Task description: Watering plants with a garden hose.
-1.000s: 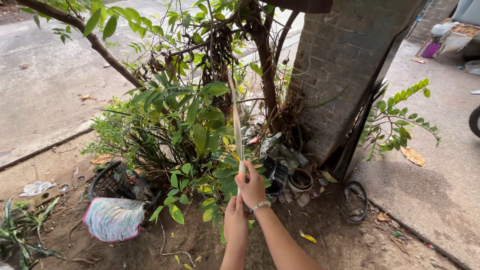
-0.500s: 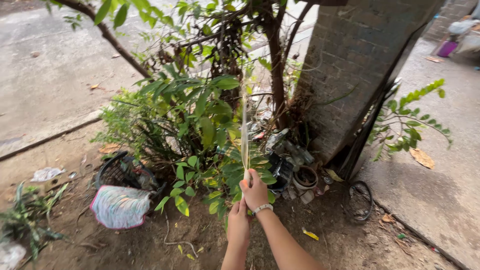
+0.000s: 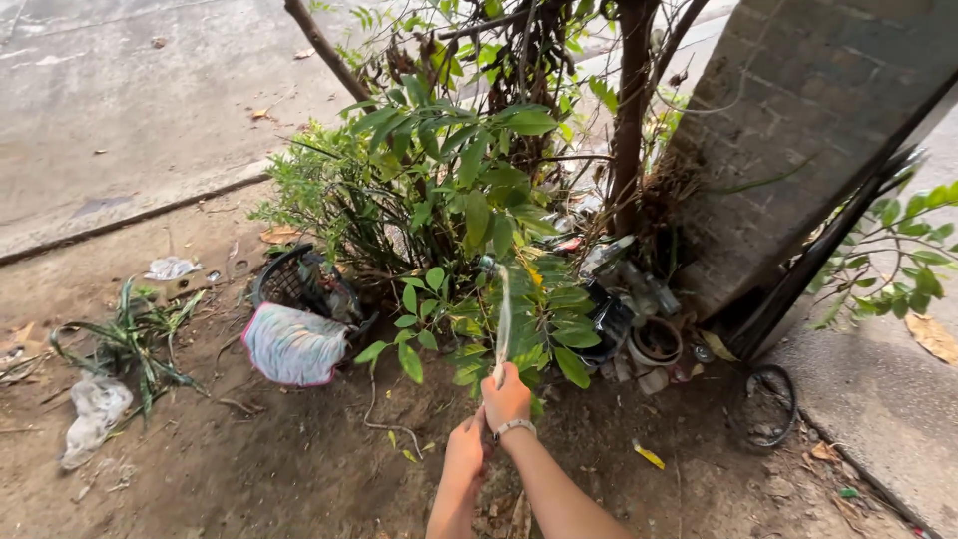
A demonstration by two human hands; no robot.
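Observation:
My right hand [image 3: 506, 395], with a pale band on its wrist, grips the bottom of a long, thin, pale blade-like stick [image 3: 503, 314]. The stick points up and away into the leaves of a green bush [image 3: 469, 200] and is blurred by motion. My left hand [image 3: 465, 449] is closed just below the right one, and seems to hold the stick's lower end, which is hidden. Both hands hover over bare soil in front of the bush.
A black basket [image 3: 289, 281] with a pink-edged cloth [image 3: 292, 344] lies left of the bush. A brick pillar [image 3: 798, 130], plant pots [image 3: 655, 342] and a black ring [image 3: 764, 404] are to the right. A thin trunk [image 3: 629, 120] rises behind. Plastic litter [image 3: 92, 414] lies at left.
The stick has tilted down and away into the bush, so it looks shorter. My view has dropped and shifted, moving the bush and pillar to the right. Both hands keep their grip.

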